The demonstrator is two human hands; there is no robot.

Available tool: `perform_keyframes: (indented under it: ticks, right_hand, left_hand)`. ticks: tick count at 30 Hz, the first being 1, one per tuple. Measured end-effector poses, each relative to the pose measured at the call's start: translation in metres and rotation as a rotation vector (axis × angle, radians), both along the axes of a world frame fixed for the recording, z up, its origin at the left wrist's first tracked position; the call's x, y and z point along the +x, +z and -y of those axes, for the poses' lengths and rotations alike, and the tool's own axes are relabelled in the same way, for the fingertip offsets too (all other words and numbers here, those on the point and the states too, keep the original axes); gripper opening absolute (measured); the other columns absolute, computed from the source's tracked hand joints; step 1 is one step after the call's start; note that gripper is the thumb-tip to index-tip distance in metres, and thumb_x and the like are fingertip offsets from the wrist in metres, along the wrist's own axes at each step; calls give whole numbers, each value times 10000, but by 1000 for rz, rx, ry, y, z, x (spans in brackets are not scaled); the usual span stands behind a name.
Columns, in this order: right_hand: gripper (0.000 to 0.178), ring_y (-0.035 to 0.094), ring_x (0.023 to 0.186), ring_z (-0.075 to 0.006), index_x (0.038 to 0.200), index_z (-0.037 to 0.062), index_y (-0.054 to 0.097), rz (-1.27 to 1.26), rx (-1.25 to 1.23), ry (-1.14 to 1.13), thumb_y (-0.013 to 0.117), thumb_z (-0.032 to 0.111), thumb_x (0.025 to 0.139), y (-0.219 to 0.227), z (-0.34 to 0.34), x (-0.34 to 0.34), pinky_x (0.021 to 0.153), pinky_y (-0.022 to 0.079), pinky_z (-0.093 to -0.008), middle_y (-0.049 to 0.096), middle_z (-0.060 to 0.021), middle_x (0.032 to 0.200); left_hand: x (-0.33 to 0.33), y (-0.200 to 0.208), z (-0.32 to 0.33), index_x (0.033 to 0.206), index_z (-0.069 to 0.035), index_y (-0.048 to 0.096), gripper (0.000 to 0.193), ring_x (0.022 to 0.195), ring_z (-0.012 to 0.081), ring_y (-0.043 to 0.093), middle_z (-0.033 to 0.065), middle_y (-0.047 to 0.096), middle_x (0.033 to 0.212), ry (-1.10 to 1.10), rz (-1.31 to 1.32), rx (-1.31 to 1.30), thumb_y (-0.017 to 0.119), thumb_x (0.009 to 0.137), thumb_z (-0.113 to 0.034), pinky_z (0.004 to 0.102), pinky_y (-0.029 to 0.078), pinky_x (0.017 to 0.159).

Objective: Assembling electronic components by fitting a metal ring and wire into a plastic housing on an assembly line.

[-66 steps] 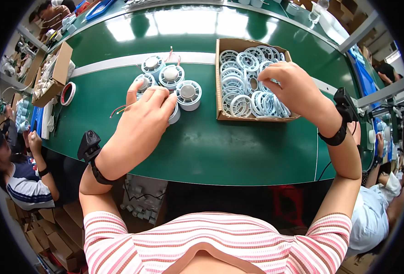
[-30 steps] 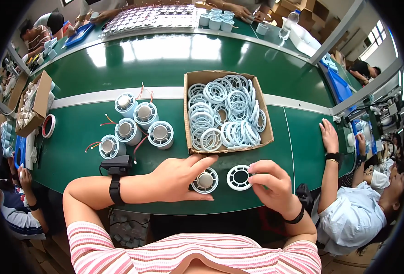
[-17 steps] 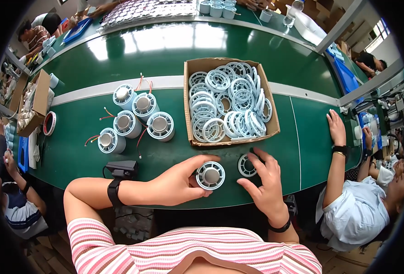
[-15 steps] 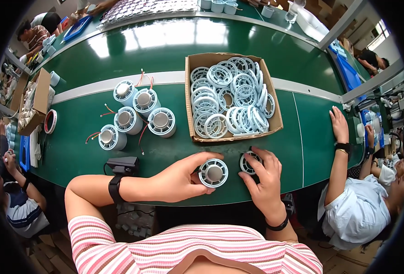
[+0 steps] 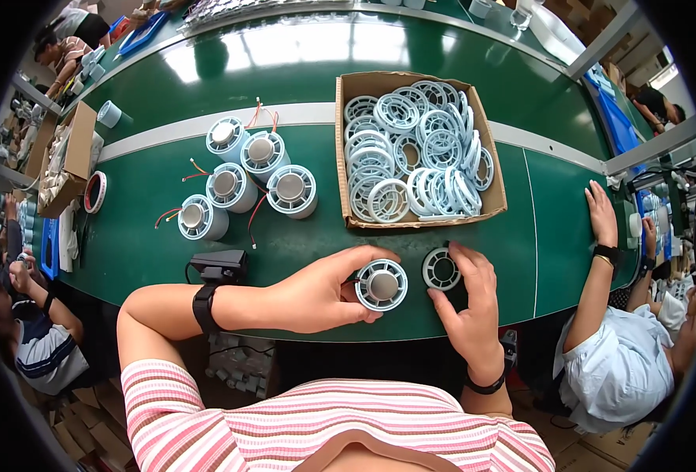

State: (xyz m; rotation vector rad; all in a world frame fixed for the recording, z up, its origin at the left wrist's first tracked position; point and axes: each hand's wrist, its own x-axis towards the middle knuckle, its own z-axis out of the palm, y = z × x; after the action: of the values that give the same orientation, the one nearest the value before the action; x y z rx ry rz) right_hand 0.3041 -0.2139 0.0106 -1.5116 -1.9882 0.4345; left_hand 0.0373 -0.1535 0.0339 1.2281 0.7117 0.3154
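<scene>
My left hand (image 5: 328, 287) is closed around a light blue cylindrical motor housing (image 5: 382, 285), whose round silver hub faces up inside a spoked rim. To its right, a pale blue plastic ring (image 5: 428, 273) with short spokes is between the thumb and fingers of my right hand (image 5: 471, 299), which grip its edge. Whether the ring touches the table is hard to tell. The housing and the ring are apart. Beyond my hands, a cardboard box (image 5: 501, 189) holds many similar rings (image 5: 388, 200). Several like housings (image 5: 291, 191) with thin wires stand in a group at the left.
A black device (image 5: 219, 266) sits by my left forearm. Farther left are a red-and-white tape roll (image 5: 94, 192) and a carton (image 5: 78, 153) of pale parts. A co-worker's hand (image 5: 602, 214) rests on the green table (image 5: 489, 303) at right. A metal strip crosses the tabletop.
My right fingers have shifted from over the ring to its right edge, so its open middle shows. The left hand still holds the housing. The whole view has shifted slightly.
</scene>
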Motion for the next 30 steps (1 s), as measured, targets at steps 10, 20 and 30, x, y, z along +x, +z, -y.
perform_keyframes:
  ticks: [10,20,30]
  right_hand:
    - [949,540,1303,-311,1550,31,334,-40,-88,-32,838,38,746,-7,0,5,1103,422,-412,560,-187,1428]
    - [855,596,1217,-284,1486,22,435,-212,-102,3,854,40,741,2,-9,3,1070,453,-403,599,-167,1346]
    - [894,635,1177,-259,1497,22,424,-455,-47,202,863,7,717,30,-9,-53,1015,512,-377,630,-162,1279]
  left_hand:
    - [-4,-1,-1,1526,-46,351,729,1210,136,594,59,502,1397,25,39,-146,619,877,148,306,579,981]
    - [1,2,-4,1542,-51,341,745,1239,145,581,64,515,1401,48,33,-213,622,882,148,310,574,987]
    - [1,-16,5,1504,-48,427,666,1058,148,672,99,606,1302,109,93,-43,687,898,43,295,582,888]
